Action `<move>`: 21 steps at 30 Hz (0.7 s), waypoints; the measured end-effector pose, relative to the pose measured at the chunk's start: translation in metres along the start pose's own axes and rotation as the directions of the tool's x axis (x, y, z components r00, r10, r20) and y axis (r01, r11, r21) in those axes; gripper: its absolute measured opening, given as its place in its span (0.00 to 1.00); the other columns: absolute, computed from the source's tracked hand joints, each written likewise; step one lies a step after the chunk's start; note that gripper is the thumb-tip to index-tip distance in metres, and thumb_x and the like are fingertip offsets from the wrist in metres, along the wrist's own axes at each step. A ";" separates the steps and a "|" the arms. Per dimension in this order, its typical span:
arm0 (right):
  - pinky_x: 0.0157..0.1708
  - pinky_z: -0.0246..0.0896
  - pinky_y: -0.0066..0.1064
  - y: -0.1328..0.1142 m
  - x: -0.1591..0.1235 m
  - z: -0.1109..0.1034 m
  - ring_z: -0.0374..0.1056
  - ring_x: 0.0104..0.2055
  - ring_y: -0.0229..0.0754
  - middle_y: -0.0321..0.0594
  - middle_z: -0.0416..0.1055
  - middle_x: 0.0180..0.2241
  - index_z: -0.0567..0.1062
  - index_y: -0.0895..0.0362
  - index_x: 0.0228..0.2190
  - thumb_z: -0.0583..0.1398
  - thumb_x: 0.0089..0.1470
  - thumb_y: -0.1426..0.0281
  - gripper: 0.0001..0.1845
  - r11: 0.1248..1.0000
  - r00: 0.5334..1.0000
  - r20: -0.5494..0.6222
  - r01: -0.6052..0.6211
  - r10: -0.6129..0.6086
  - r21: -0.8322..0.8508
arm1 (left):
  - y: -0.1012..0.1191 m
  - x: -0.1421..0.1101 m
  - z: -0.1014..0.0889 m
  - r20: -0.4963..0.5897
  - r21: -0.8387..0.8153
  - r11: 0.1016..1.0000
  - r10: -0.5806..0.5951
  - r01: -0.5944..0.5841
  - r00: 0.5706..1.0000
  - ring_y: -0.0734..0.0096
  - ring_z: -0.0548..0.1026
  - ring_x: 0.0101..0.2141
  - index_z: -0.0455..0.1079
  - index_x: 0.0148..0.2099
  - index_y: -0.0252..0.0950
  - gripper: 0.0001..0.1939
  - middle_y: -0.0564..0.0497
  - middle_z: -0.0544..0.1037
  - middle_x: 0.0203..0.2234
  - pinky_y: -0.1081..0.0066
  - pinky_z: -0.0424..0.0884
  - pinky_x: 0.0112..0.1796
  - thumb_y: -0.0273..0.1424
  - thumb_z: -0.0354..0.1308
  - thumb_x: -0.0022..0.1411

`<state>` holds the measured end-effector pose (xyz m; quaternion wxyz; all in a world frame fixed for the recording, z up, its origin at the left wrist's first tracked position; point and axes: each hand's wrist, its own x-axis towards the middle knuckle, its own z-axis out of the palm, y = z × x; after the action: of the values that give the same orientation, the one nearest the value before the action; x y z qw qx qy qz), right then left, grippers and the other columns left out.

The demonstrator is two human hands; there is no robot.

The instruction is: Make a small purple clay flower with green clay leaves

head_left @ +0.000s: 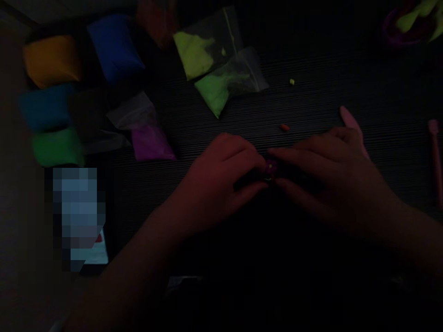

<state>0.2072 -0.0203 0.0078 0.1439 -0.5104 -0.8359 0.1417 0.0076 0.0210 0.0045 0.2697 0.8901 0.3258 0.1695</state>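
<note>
The scene is dim. A tiny purple flower with a yellow centre (271, 167), apparently of modelling clay, sits between the fingertips of both hands. My left hand (228, 173) has its index finger and thumb closed on the flower's left side. From the other side, my right hand (321, 173) reaches in with index finger and thumb apart, their tips close above and below the flower; whether they touch it is hard to see. A small orange-red bit of clay (284, 127) lies just beyond the fingers, and a tiny yellow bit (292, 82) farther back.
A pink clay knife (351, 121) lies partly behind my right hand, a pink stick tool (435, 161) at far right. Clay bags, including yellow (194, 53), light green (214, 92), purple (150, 142) and blue (116, 48), fill the back left. A purple container (389, 34) stands back right.
</note>
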 end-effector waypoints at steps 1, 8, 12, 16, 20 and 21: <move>0.39 0.49 0.41 0.000 0.001 0.000 0.63 0.37 0.45 0.40 0.70 0.38 0.67 0.53 0.46 0.54 0.52 0.65 0.18 1.000 1.000 0.002 -0.007 0.007 0.001 | 0.000 0.000 -0.001 0.001 -0.013 1.000 -0.002 0.002 1.000 0.69 0.68 0.37 0.66 0.37 0.38 0.07 0.52 0.71 0.33 0.66 0.66 0.38 0.31 0.56 0.54; 0.40 0.45 0.41 -0.001 0.006 0.004 0.63 0.36 0.44 0.40 0.69 0.34 0.70 0.53 0.43 0.52 0.53 0.65 0.16 1.000 0.999 0.051 -0.015 0.014 0.015 | -0.001 0.003 -0.007 -0.039 -0.179 0.981 -0.085 0.077 0.996 0.73 0.68 0.35 0.65 0.35 0.34 0.04 0.51 0.71 0.31 0.70 0.65 0.37 0.25 0.53 0.54; 0.42 0.46 0.42 -0.002 0.006 0.001 0.64 0.39 0.43 0.38 0.70 0.36 0.71 0.52 0.38 0.54 0.52 0.66 0.11 0.989 0.998 0.041 -0.045 0.039 0.143 | -0.002 0.003 -0.008 -0.104 -0.293 0.946 -0.173 0.136 0.979 0.75 0.68 0.32 0.66 0.34 0.33 0.04 0.52 0.70 0.30 0.73 0.65 0.34 0.25 0.53 0.54; 0.39 0.54 0.38 -0.004 0.003 -0.005 0.65 0.35 0.40 0.36 0.72 0.31 0.71 0.54 0.34 0.57 0.49 0.67 0.08 0.925 0.990 0.005 -0.132 0.139 0.357 | -0.004 0.002 -0.006 -0.085 -0.448 0.865 -0.293 0.226 0.952 0.76 0.68 0.31 0.67 0.36 0.35 0.06 0.52 0.70 0.30 0.73 0.65 0.34 0.28 0.55 0.54; 0.36 0.61 0.33 -0.006 -0.002 -0.010 0.68 0.35 0.39 0.36 0.71 0.33 0.71 0.53 0.35 0.59 0.48 0.66 0.10 0.745 0.963 -0.004 -0.207 0.271 0.634 | 0.002 0.002 -0.001 -0.006 -0.729 0.624 -0.416 0.280 0.909 0.75 0.71 0.34 0.68 0.37 0.36 0.09 0.53 0.73 0.32 0.74 0.66 0.37 0.30 0.58 0.52; 0.36 0.62 0.32 -0.007 -0.003 -0.011 0.68 0.35 0.38 0.35 0.71 0.34 0.71 0.53 0.35 0.60 0.47 0.66 0.11 0.689 0.952 -0.018 -0.207 0.304 0.695 | 0.005 0.002 0.001 0.016 -0.784 0.556 -0.426 0.276 0.904 0.76 0.71 0.33 0.69 0.37 0.36 0.08 0.53 0.73 0.31 0.75 0.66 0.36 0.30 0.59 0.51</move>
<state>0.2073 -0.0246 0.0203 0.3555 -0.5405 -0.6331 0.4250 0.0120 0.0187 0.0068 0.6216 0.5861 0.4156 0.3121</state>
